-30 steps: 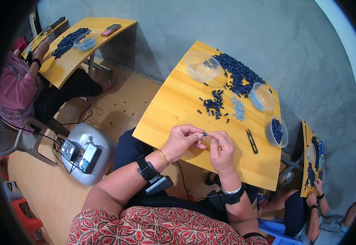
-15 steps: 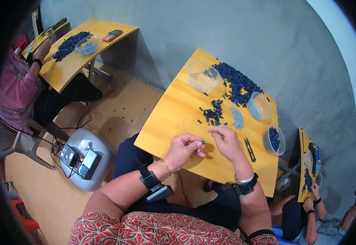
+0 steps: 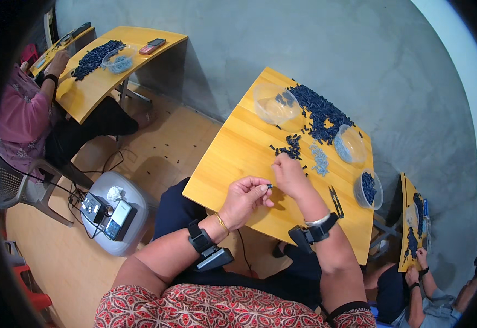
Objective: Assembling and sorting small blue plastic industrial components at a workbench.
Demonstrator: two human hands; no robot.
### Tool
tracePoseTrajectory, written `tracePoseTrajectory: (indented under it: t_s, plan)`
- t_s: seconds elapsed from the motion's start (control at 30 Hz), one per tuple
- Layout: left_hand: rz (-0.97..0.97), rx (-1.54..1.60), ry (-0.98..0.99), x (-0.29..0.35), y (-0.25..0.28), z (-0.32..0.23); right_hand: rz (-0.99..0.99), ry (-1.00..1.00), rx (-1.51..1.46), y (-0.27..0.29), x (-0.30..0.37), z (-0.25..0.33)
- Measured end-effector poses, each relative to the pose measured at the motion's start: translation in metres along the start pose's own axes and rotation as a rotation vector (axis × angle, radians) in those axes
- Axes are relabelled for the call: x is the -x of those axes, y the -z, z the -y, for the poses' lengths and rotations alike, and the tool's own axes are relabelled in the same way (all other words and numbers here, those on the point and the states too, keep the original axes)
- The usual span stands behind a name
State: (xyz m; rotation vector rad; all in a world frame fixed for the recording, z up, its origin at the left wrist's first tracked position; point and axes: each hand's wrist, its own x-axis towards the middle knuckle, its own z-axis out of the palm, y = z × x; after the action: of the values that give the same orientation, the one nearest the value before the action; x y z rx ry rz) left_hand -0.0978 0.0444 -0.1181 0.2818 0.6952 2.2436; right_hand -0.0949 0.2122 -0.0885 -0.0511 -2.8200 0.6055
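Now right hand (image 3: 291, 176): moved forward to pile (image 3: 291, 145); can't tell finger closure
Left hand (image 3: 243, 201): pinching part (image 3: 269, 186)
Part axis: roughly sideways, free end right

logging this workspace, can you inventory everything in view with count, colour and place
small part: one, dark, pinched in left hand
part pile: uncountable, dark blue, far side of front table
loose cluster: uncountable, dark, mid-table
small bits: uncountable, light blue, right of cluster
tubs: three, clear, front table
snip-like tool: one, black, table's right
other tables: at least three, yellow, upper left and right
phone: one, red-black, upper-left table
chair: one, grey, left
co-workers: two, pink and blue-grey tops, left and lower right
wall: one, grey, behind
left hand: one, bare, centre
right hand: one, bare, near cluster
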Motion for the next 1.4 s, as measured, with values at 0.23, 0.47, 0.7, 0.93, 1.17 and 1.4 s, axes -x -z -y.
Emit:
tracePoseTrajectory:
  t_s: [0.23, 0.47, 0.7, 0.93, 1.17, 1.4]
  plan:
    - [0.040, -0.006, -0.018, -0.001, 0.004, 0.001, -0.042, -0.397, -1.378, 0.020, 0.060, 0.023]
    - [0.083, -0.076, 0.006, -0.001, -0.001, 0.002, -0.069, -0.285, -1.713, 0.005, 0.075, 0.028]
    - [0.050, -0.189, 0.003, 0.000, -0.001, 0.004, -0.082, -0.298, -1.750, 0.007, 0.076, 0.029]
    - [0.060, -0.202, -0.027, -0.001, 0.000, 0.006, -0.062, -0.264, -1.739, 0.004, 0.076, 0.027]
    - [0.055, -0.209, -0.014, 0.000, -0.003, 0.003, -0.059, -0.254, -1.697, 0.004, 0.077, 0.027]
    - [0.051, -0.226, -0.003, 0.001, -0.004, 0.002, -0.061, -0.235, -1.643, 0.003, 0.078, 0.027]
